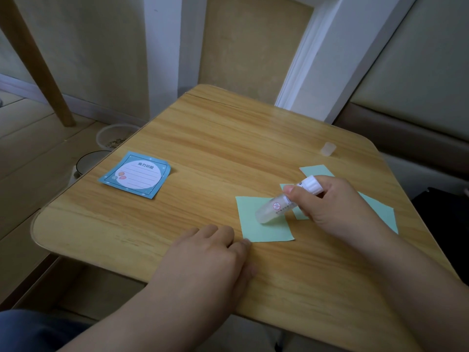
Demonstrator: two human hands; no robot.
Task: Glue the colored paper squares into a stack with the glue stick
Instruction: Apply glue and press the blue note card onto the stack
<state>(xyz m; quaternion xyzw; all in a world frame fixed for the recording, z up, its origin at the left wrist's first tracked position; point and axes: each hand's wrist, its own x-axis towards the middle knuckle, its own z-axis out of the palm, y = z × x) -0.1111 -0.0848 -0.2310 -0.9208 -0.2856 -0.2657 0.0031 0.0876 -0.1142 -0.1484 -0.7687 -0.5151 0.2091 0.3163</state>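
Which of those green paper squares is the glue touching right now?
The nearest green square, beside the left hand. The glue stick in the right hand rests on it; the other green pieces lie farther back.

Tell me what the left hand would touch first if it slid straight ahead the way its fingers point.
Probably the nearest green paper square. The left hand lies flat on the table, fingers pointing toward that square's near left corner and almost at its edge. Whether they already touch it is unclear.

Right hand presses glue stick onto green square; left hand beside.
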